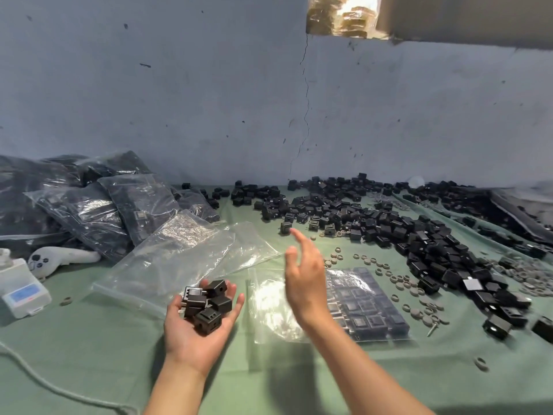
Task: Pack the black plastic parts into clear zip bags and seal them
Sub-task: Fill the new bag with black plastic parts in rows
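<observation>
My left hand [194, 327] is palm up and cupped near the table's front, carrying several black plastic parts [206, 304] that rest loosely on the palm. My right hand [302, 271] hovers above the table with its fingers spread and relaxed, holding nothing. Under it lies a clear zip bag [365, 304] with black parts in flat rows at its right end; its left end is empty. Empty clear zip bags [179, 259] lie to the left. A large loose pile of black parts [389, 223] spreads across the right and back of the green table.
Filled clear bags [89, 205] are stacked at the far left by the wall. In front of them sit a white controller [59, 259] and a small white scale [24, 289]. Small grey rings [404, 283] and a screw [432, 329] lie scattered right of the bag. A cord [45, 381] crosses the front left.
</observation>
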The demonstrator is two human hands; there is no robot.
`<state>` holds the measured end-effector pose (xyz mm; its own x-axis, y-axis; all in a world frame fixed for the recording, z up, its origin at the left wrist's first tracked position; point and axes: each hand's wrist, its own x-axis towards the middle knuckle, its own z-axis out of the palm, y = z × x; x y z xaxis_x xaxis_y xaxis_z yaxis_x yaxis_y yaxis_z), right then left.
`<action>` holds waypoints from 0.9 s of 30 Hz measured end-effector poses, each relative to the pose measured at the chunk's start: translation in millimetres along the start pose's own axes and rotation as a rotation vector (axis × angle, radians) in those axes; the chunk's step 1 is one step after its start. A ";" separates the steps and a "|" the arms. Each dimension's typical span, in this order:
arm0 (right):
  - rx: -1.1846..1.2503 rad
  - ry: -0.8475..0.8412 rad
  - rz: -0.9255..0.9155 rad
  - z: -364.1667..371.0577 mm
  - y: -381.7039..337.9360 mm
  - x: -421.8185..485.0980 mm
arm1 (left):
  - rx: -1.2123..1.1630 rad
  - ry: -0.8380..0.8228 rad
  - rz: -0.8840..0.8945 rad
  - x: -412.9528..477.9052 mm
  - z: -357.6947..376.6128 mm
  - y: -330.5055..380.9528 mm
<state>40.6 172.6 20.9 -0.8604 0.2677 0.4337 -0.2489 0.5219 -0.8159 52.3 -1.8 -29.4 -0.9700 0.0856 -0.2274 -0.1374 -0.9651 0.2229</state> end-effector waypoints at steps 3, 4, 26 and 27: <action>-0.147 0.036 0.084 -36.7 36.4 14.8 | 0.015 0.023 -0.064 6.5 -0.1 -6.2; -0.208 0.023 0.110 -46.7 47.3 17.2 | 0.017 0.034 -0.083 8.0 1.1 -8.4; -0.788 -0.291 0.239 -82.7 123.0 16.1 | 0.535 0.056 -0.018 23.4 10.3 -47.6; -0.790 -0.294 0.239 -82.6 123.5 16.2 | 0.577 0.061 0.036 23.8 9.8 -50.4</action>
<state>32.6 308.3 -41.2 -0.9571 0.2786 0.0804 0.2396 0.9160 -0.3217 34.2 51.4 -36.8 -0.9651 0.0242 -0.2606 -0.2081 -0.6749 0.7080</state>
